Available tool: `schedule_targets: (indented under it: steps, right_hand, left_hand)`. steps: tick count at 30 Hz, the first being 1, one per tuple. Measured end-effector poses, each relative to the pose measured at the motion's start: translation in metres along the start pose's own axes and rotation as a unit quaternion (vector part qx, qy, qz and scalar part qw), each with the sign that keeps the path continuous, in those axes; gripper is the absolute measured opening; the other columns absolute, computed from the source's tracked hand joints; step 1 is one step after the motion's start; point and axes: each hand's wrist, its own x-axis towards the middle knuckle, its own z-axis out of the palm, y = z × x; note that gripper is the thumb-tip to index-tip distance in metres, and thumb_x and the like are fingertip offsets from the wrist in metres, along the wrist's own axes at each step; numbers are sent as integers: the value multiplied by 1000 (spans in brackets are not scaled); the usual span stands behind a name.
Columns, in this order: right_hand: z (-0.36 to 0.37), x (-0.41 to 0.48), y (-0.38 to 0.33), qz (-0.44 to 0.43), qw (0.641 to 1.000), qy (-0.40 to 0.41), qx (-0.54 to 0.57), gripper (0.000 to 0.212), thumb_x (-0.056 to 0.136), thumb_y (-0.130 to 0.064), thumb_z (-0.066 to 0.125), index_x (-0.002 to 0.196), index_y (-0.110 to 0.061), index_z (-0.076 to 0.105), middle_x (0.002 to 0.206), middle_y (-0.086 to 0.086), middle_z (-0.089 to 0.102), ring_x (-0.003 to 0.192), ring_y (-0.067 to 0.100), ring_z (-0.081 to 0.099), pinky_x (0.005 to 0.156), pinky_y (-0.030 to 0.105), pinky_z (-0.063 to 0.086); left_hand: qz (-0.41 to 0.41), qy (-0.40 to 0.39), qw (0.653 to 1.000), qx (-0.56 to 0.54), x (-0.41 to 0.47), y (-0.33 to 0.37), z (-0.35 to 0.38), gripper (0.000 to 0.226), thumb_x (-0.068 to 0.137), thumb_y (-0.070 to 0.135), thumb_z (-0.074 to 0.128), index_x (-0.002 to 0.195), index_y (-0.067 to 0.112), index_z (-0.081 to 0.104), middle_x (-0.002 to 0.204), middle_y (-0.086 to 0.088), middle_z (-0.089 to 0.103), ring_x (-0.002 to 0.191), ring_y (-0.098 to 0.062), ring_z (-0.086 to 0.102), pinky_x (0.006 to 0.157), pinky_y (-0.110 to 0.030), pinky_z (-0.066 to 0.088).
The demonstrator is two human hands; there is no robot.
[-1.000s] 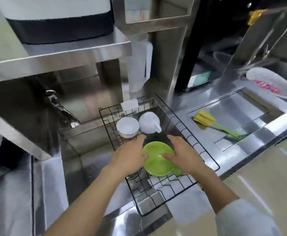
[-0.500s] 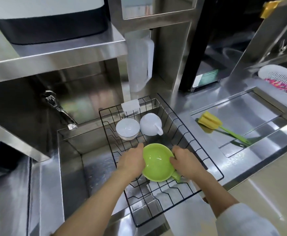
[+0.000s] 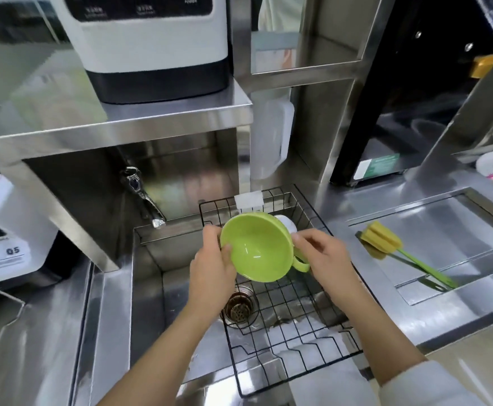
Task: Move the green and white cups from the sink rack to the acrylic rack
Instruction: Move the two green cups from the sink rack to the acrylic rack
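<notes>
The green cup [image 3: 258, 249] is held in the air above the far half of the rack [image 3: 283, 341], clear of the wires and tilted so its open mouth faces the camera; a lift-out from the rack is judged to be in hand. The cup is gripped from both sides, likely because it is wide and shallow (more bowl than cup).

The left hand [image 3: 211, 266] is curled and closed on the cup's left rim, thumb inside the lip, fingers [image 3: 211, 234] behind the wall. The right hand [image 3: 324, 256] is half closed on the right side just above the handle [image 3: 300, 263]; its fingertips are pressed to the outer wall, and the handle itself is not hooked.

One white cup [image 3: 286, 223] is seen only as a sliver behind the green cup's far right edge, in the rack's far end; the rest is hidden. Whether a second white cup is there cannot be told.

The rack is set across the sink [image 3: 157, 276], probably so drips fall toward the drain [image 3: 239, 306]. A yellow sponge brush [image 3: 385, 244] lies on the steel desk [image 3: 432, 230] to the right, well apart.

No acrylic rack is in view, so the carry is not judged to have a visible target yet.
</notes>
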Motion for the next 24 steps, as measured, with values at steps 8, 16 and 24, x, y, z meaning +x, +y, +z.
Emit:
schedule_targets:
  steps: [8,16,24]
  right_hand:
    - [45,-5,-36,137,947,-181,227,22,94,-17,45,76,-8,52,45,0,47,33,5,30,29,15,16]
    - [127,-30,-93,11,966,-178,188,22,92,-18,50,72,-10,54,47,-2,44,34,3,35,31,13,23]
    - [222,-60,-149,-158,923,-332,110,16,84,-11,60,82,-26,64,63,2,62,42,9,49,36,19,39]
  left_hand:
    - [-20,91,992,-85,-10,-1,-69,27,90,12,53,85,38,50,71,17,63,67,-9,57,64,-39,51]
    - [-152,22,931,-331,-24,-12,-187,25,72,43,62,92,28,66,93,-5,69,80,-23,70,65,-25,57]
    - [-122,91,942,-300,-49,-36,-301,63,54,52,73,95,12,47,105,-22,63,93,-27,66,81,-33,53]
